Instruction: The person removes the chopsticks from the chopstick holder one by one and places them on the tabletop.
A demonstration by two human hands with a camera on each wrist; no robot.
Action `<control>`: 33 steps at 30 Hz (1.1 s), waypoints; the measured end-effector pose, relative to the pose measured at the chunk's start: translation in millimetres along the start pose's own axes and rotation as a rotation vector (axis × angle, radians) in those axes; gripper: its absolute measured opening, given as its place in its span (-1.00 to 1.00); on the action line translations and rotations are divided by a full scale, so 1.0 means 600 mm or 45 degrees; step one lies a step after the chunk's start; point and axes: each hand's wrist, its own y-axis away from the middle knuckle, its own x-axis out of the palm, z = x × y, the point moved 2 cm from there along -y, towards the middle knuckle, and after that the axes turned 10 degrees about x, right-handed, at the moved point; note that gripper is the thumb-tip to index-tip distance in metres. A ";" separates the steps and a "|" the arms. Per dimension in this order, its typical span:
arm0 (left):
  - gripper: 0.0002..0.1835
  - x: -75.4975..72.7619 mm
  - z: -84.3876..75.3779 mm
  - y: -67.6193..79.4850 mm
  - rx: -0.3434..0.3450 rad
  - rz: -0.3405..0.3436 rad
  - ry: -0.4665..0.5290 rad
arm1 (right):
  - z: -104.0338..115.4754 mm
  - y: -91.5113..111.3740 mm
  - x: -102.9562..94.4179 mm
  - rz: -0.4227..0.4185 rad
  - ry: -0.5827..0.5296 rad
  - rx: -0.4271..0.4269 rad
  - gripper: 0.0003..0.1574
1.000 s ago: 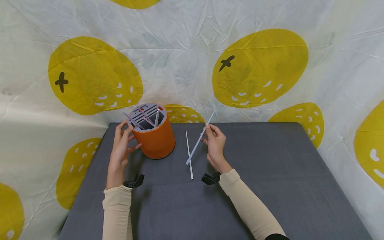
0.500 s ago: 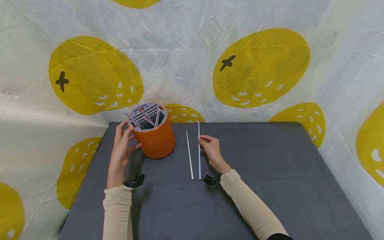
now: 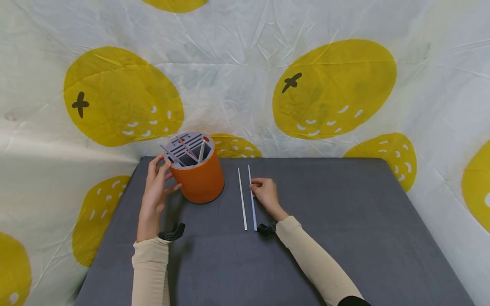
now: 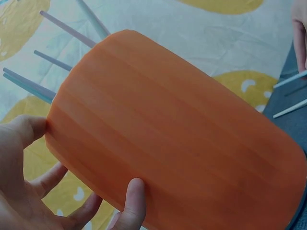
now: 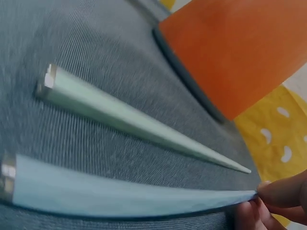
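A pale blue chopstick lies low over the table, its thin end pinched by the fingertips of my right hand. To its left, almost parallel, a pale green chopstick rests on the cloth. My left hand holds the orange utensil holder at its left side, with fingers at the rim and on the wall in the left wrist view. The holder stands upright; its grey slotted top has round holes and a larger opening. Several chopsticks stick out of it, their lower parts hidden.
Dark grey cloth covers the table. Behind it hangs a white curtain printed with big yellow fruit shapes, close to the table's back edge and the holder.
My right hand has brought the blue chopstick down and left, from slanting across the green one to lying beside it. The left hand and the holder have stayed put.
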 end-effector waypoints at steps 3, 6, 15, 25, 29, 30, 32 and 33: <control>-0.36 -0.001 0.002 -0.001 0.006 0.006 0.003 | 0.003 -0.003 0.004 -0.056 0.122 -0.059 -0.73; -0.36 -0.001 0.002 -0.001 0.007 0.005 0.004 | 0.008 -0.002 0.005 -0.101 0.187 -0.101 -0.76; -0.37 0.000 0.000 0.000 0.004 -0.008 -0.003 | 0.009 -0.004 0.014 -0.172 0.323 -0.176 -0.92; -0.37 -0.001 0.004 -0.001 -0.005 -0.009 -0.006 | 0.004 -0.006 0.014 -0.151 0.298 -0.160 -0.91; -0.37 -0.002 0.003 -0.001 -0.002 0.000 0.000 | 0.009 -0.007 0.013 -0.110 0.244 -0.200 -0.90; -0.37 -0.002 0.003 -0.001 -0.001 0.004 0.002 | 0.011 -0.007 0.013 -0.091 0.223 -0.217 -0.89; -0.37 -0.001 0.002 -0.002 -0.001 0.008 0.005 | 0.016 -0.006 0.014 -0.053 0.166 -0.274 -0.87; -0.37 -0.001 0.002 -0.002 -0.003 0.008 0.008 | 0.021 -0.005 0.014 -0.026 0.132 -0.303 -0.85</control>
